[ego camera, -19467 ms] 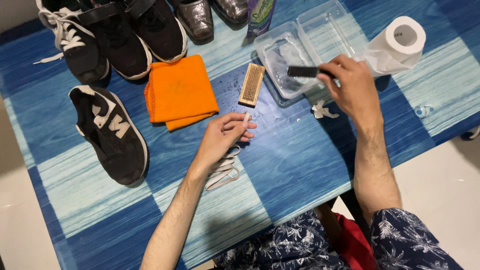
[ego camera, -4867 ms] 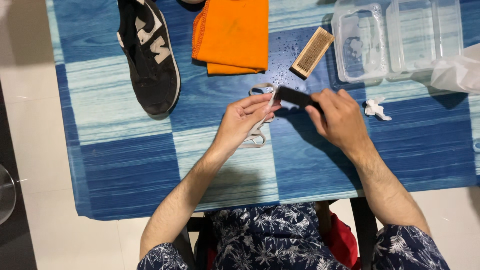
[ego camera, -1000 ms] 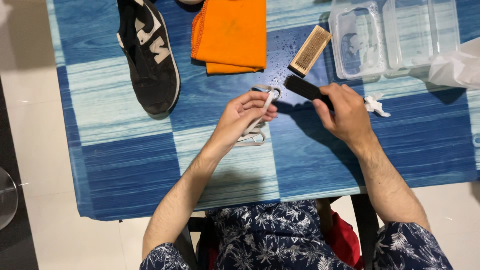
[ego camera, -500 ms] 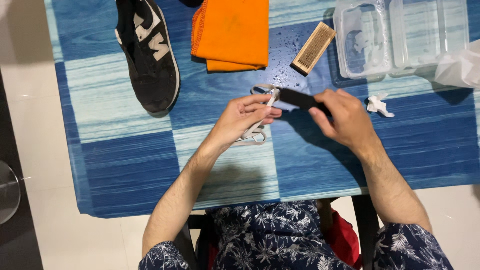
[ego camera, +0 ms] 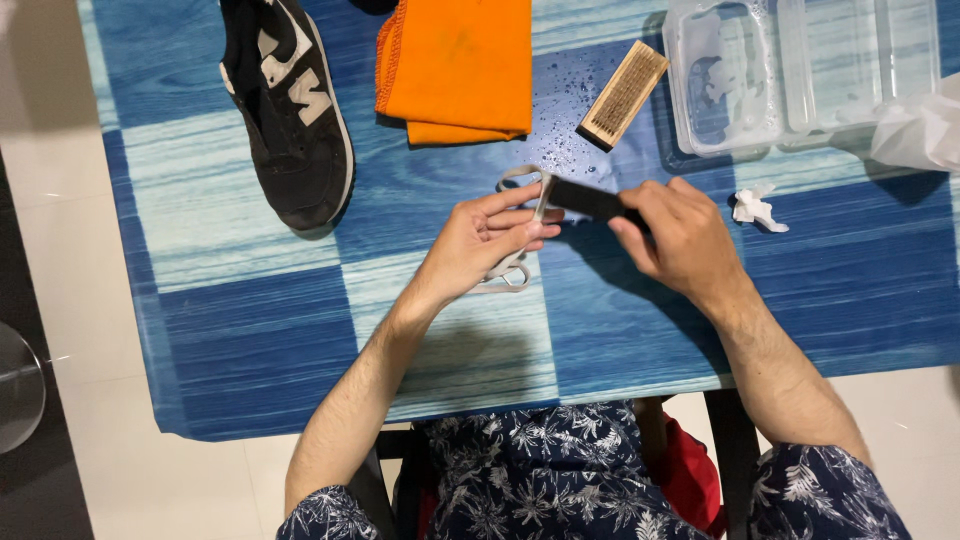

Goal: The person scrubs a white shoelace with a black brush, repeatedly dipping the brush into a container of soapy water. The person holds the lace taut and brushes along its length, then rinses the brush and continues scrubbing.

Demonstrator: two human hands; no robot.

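Left hand [ego camera: 478, 243]: thumb and fingers pinched together on a white shoelace [ego camera: 517, 225], holding a stretch of it taut just above the table; the rest of the lace loops out behind the fingers toward the far side and trails down under the palm onto the cloth. Right hand [ego camera: 682, 238]: fingers curled closed around the handle of a black brush [ego camera: 585, 199], brush head pointing left and touching the lace right at the left fingertips. Can't tell whether the bristles face down or toward the lace. Both hands sit over the middle of the table, close together, the brush bridging them. Table is covered by a blue checked tablecloth [ego camera: 250, 330] with a wood-grain print; water droplets speckle it just beyond the brush. Just past those: a wooden brush [ego camera: 624, 94] lying diagonal, bristles up. Left of it, a folded orange cloth [ego camera: 458, 62]. Further left, a black sneaker with white trim [ego camera: 290, 105], lying flat, laces out, well apart from the hands. Far right: two clear plastic containers [ego camera: 800, 70] side by side, the left one wet inside with some foam. A crumpled white tissue [ego camera: 757, 207] lies just beside the right hand, and a larger white paper wad [ego camera: 922, 128] sits at the right edge, touching the containers. Person seated at the near edge, dark floral shirt [ego camera: 560, 480], bare forearms. Pale tiled floor [ego camera: 60, 250] to the left.
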